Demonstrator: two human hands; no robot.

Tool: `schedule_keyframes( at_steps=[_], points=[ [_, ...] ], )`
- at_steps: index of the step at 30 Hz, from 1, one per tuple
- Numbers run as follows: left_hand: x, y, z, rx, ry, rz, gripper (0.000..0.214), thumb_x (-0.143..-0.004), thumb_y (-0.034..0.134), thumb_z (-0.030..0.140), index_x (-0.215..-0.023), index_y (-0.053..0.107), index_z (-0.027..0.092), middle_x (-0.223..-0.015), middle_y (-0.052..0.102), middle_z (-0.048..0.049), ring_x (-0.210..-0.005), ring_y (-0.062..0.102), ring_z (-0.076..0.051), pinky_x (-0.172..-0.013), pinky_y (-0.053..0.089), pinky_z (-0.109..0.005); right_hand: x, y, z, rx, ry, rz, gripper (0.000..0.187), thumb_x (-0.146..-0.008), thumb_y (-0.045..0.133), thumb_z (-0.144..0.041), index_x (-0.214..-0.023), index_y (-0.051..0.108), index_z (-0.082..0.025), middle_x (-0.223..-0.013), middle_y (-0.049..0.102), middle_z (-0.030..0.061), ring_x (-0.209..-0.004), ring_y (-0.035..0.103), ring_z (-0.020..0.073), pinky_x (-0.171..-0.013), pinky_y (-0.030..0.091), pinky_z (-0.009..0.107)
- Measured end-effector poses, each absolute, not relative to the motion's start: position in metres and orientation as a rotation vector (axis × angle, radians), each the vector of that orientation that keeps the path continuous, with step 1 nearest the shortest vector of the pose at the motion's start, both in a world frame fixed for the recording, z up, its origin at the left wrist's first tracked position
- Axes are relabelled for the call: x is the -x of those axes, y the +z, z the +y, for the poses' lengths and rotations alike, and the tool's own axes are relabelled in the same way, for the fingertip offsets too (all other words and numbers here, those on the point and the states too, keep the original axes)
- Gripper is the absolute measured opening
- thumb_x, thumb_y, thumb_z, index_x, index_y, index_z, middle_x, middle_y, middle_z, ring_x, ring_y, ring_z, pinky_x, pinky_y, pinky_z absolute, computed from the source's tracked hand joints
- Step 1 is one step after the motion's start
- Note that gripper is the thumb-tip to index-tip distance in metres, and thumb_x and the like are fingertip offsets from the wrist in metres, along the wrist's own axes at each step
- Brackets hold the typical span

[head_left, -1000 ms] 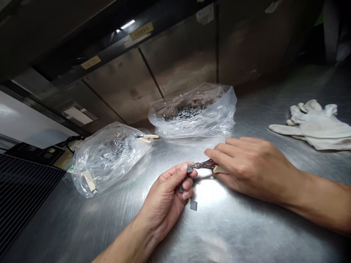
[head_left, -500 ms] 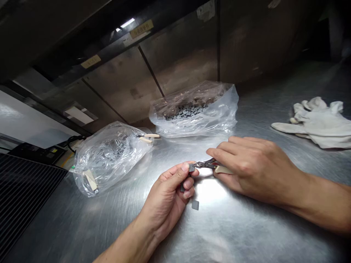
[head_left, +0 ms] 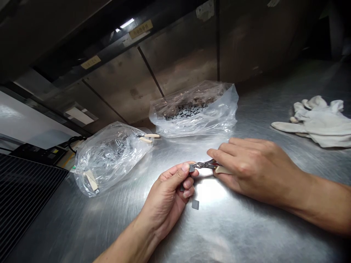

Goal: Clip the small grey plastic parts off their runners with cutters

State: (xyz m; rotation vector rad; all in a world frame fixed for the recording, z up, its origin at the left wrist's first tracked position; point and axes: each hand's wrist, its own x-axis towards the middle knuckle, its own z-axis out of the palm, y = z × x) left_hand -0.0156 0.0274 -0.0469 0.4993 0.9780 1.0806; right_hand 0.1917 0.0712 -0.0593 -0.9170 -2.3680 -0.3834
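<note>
One big steel table (head_left: 246, 233) holds it all. On it, 2 clear bags of small grey bits: the left bag (head_left: 109, 157) lies near, the back bag (head_left: 194, 109) by the wall. Far R lie white gloves (head_left: 320, 122). R hand (head_left: 252, 168) is closed tight round the pliers (head_left: 204, 165). L hand (head_left: 170, 195) pinches a grey block (head_left: 191, 168) btw thumb & finger. Pliers' tip touches that block, just above the table. A loose block (head_left: 195, 204) lies on the table, right below the L fingers.

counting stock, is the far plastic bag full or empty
Partly full: a low heap of small grey pieces lies inside the far bag, slack plastic around it.
</note>
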Motion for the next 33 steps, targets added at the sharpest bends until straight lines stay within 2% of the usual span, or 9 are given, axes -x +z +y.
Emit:
schedule_keyframes(
  at_steps=[8,13,20,26,33],
  points=[
    [0.0171,-0.0460,0.0267,-0.500,1.074,0.982,0.012,-0.085,0.078,0.018,-0.088,0.077,0.006,-0.081,0.065,-0.0077,-0.059,0.045,-0.005,-0.051,0.040,-0.014,-0.1918,-0.0605,0.0706,0.908,-0.373,-2.370,0.001,-0.081,0.066,-0.020,-0.082,0.066,-0.020,-0.069,0.058,-0.0018,-0.065,0.053,0.0194,-0.061,0.026,0.034],
    [0.0162,-0.0448,0.0272,-0.503,1.077,0.989,0.010,-0.086,0.076,0.016,-0.087,0.076,0.006,-0.080,0.064,-0.0071,-0.059,0.045,-0.005,-0.050,0.040,-0.014,-0.1926,-0.0620,0.0710,0.909,-0.317,-2.383,0.005,-0.083,0.062,-0.018,-0.079,0.064,-0.020,-0.067,0.057,-0.0016,-0.061,0.053,0.0179,-0.060,0.027,0.034],
    [0.0170,-0.0435,0.0259,-0.468,1.054,0.969,0.013,-0.086,0.077,0.018,-0.091,0.075,0.006,-0.079,0.062,-0.0050,-0.058,0.044,-0.005,-0.049,0.040,-0.014,-0.1941,-0.0637,0.0722,0.826,-0.229,-2.374,0.014,-0.086,0.055,-0.016,-0.086,0.068,-0.019,-0.068,0.058,-0.0014,-0.061,0.054,0.0177,-0.060,0.028,0.035],
    [0.0168,-0.0443,0.0259,-0.450,1.055,0.942,0.013,-0.085,0.078,0.019,-0.082,0.072,0.008,-0.079,0.063,-0.0052,-0.059,0.046,-0.006,-0.050,0.040,-0.015,-0.1874,-0.0624,0.0708,0.900,-0.220,-2.301,0.019,-0.083,0.065,-0.021,-0.100,0.072,-0.017,-0.076,0.064,0.0002,-0.071,0.059,0.0207,-0.064,0.031,0.035],
    [0.0167,-0.0437,0.0261,-0.434,1.049,0.936,0.014,-0.084,0.080,0.020,-0.083,0.072,0.008,-0.078,0.064,-0.0050,-0.058,0.047,-0.006,-0.050,0.040,-0.015,-0.1856,-0.0594,0.0692,0.884,-0.263,-2.301,0.022,-0.081,0.064,-0.020,-0.102,0.072,-0.016,-0.078,0.064,0.0013,-0.072,0.058,0.0224,-0.065,0.031,0.036]
  ],
)
